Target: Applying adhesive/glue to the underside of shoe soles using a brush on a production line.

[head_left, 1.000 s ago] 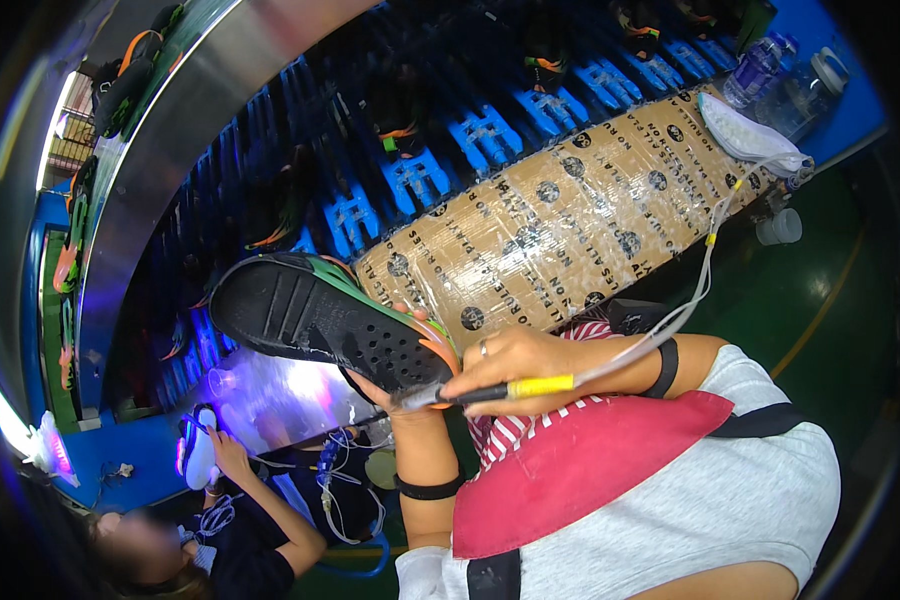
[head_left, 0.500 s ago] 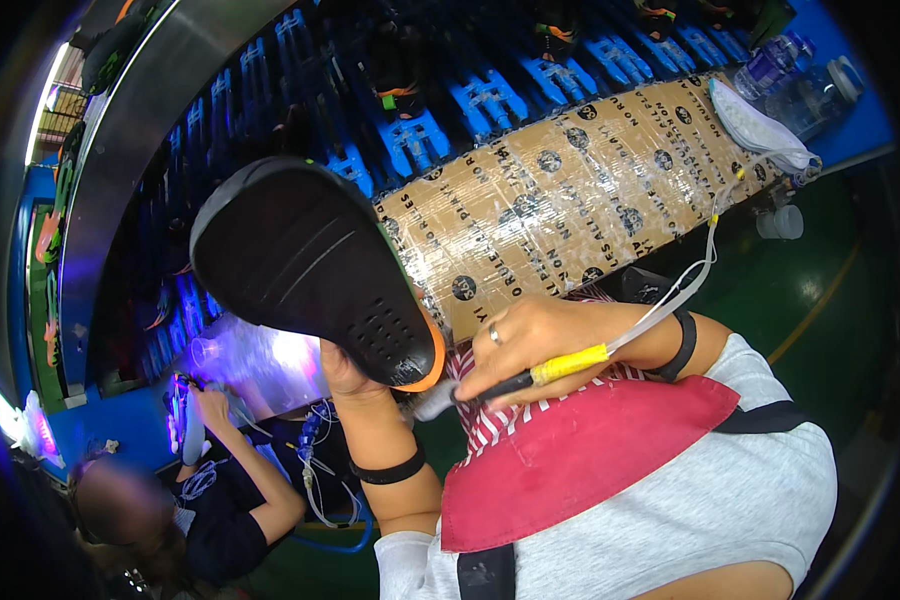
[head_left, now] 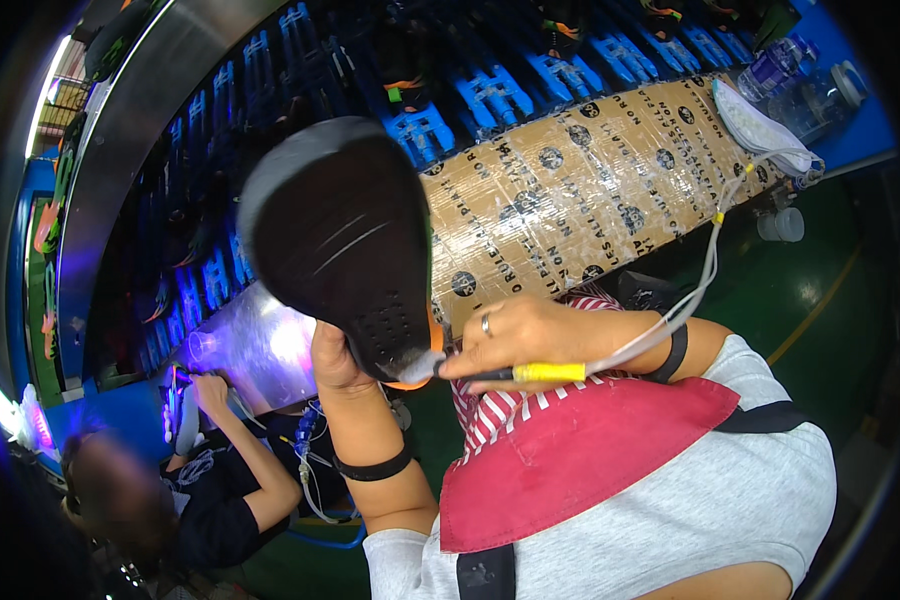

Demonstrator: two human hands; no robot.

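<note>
My left hand (head_left: 340, 360) grips a dark shoe (head_left: 345, 235) by its heel end, the broad black underside turned up toward me. Grooves cross its middle, small dimples dot the heel, and an orange edge runs round that end. In my right hand (head_left: 515, 340), fingers closed, is a tube-fed brush (head_left: 500, 378) with a black and yellow handle. Its whitish bristle tip lies against the heel of the underside, where a pale wet-looking patch shows. A clear hose (head_left: 660, 325) trails from the handle over my right forearm.
Brown printed cardboard (head_left: 560, 190) covers the bench. Behind it runs a line of blue holders (head_left: 495, 95) carrying shoes. A white pad (head_left: 755, 125) and plastic bottles (head_left: 780, 70) stand at the far right. At the left, a co-worker (head_left: 220, 480) works beside purple-lit plastic sheeting (head_left: 270, 340).
The shoe has shifted right and tilted more upright. My right hand has moved up slightly, bringing the brush tip from beside the heel onto it.
</note>
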